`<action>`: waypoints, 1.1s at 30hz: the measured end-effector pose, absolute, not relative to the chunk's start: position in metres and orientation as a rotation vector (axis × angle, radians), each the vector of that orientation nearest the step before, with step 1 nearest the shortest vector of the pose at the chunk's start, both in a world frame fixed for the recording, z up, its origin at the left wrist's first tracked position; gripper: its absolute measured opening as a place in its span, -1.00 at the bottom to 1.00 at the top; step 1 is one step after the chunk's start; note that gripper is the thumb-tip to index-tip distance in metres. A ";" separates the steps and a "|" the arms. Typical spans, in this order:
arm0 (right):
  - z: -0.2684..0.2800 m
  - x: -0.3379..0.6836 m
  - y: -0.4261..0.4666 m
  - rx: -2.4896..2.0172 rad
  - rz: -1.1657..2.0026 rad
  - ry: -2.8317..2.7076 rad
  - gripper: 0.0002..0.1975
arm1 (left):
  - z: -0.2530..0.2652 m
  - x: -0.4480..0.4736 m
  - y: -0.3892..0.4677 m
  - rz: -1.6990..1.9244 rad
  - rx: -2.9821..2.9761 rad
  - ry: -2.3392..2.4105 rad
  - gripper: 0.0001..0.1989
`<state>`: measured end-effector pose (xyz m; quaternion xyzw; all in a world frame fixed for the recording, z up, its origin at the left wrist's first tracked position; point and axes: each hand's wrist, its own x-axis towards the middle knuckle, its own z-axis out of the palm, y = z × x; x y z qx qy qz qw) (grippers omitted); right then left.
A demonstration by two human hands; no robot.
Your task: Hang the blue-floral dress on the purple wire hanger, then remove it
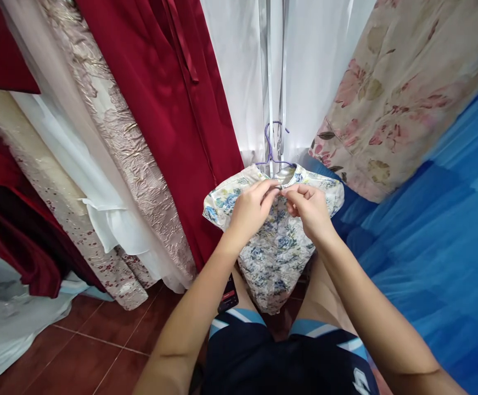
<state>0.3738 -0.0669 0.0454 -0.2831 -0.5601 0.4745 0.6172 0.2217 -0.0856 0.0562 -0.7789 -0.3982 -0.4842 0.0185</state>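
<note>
A white blouse (pixel 277 263) with blue and green flowers hangs on a purple wire hanger (pixel 268 145) between my knees. My left hand (pixel 252 208) is closed at the neckline, its thumb and fingertips pinching the collar edge. Right beside it, my right hand (pixel 311 211) pinches the same edge with its fingers curled in. The fingertips of both hands nearly meet at the middle of the neck opening. A tiny dark spot shows between them, too small to name. Both short sleeves spread out to the sides, and the lower part tapers down between my legs.
Long garments hang all around: a dark red one (pixel 173 109), a white one (pixel 239 71), a pink floral one (pixel 387 104) and blue tulle (pixel 440 263). Thin white ribbons (pixel 270 71) dangle behind the hanger. A phone (pixel 228 296) lies by my left thigh, above red floor tiles (pixel 94 356).
</note>
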 end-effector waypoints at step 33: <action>-0.128 0.422 -0.053 -1.170 1.171 -1.727 -0.82 | -0.053 0.175 -0.068 -2.099 -2.646 -2.202 -0.78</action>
